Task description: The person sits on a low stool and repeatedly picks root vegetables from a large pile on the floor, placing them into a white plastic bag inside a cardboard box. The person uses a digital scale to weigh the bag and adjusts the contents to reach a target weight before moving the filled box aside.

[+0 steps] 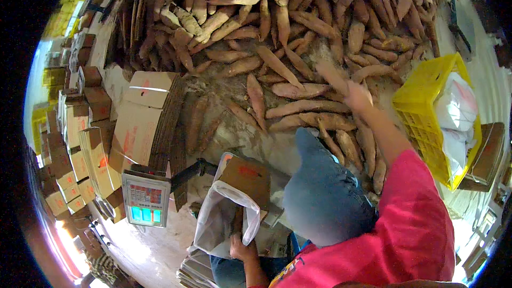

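My right hand [358,97] grips one end of a long brown tuber [332,74], blurred by motion, over the near part of a large heap of similar tubers [308,106]. My left hand [243,249] is at the near side of a cardboard box [246,176] lined with a white plastic bag [206,224]. A long brown tuber [238,221] seems to rise from its fingers inside the bag, partly in shadow. Left of the box stands a scale display [146,198] with lit numbers.
Flattened cartons [140,116] stand stacked at the left, with more boxes [78,160] beyond. A yellow plastic crate [424,116] holding white bags [456,104] is at the right. My bent knee in blue jeans [324,204] lies between the box and the heap.
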`<state>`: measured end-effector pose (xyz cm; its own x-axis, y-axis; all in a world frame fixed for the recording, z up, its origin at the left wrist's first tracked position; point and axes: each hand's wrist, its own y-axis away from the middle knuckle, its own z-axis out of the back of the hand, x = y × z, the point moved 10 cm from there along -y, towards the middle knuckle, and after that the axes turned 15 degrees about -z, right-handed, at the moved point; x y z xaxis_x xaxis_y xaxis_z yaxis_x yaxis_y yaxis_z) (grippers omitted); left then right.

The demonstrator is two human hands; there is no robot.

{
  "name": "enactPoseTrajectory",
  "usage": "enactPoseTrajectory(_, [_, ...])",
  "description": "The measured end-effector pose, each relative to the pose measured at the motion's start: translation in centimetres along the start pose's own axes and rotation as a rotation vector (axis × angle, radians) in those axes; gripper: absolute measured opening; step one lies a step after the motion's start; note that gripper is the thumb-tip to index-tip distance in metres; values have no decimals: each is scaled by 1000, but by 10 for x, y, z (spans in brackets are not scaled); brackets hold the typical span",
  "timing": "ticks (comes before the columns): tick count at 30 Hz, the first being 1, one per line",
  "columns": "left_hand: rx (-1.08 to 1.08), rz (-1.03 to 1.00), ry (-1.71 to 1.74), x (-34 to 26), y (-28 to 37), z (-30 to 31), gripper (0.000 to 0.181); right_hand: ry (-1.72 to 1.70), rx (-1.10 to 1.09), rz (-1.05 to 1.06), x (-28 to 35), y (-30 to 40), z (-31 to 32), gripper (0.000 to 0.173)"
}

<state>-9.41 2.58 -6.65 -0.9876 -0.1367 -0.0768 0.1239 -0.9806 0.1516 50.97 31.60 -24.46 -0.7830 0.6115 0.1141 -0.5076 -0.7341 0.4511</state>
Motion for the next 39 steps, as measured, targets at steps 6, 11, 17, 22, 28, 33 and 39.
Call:
enactPoseTrajectory(6, [-14,-77,22,-2,-1,4,25,-329,73,80,-53,109,0,67])
enactPoseTrajectory(11, [10,-66,-15,-3,-6,4,29,-589,14,88,17,60,60,51])
enactPoseTrajectory(17, [46,-53,35,1,-15,2,33,-819,370,-116,155,-94,86,46])
enactPoseTrajectory(22, [206,-59,91,15,16,-9,48,-663,67,-231,215,-167,68,53])
enactPoseTrajectory(28, [6,-129,154,-9,-22,8,41,-497,-84,-387,198,-205,2,48])
enactPoseTrajectory(33, [20,-83,120,-8,-20,9,41,-859,145,-489,202,-207,-11,50])
enactPoseTrajectory(39, [45,-78,102,-3,-21,7,43,-1447,462,-348,216,-180,-18,50])
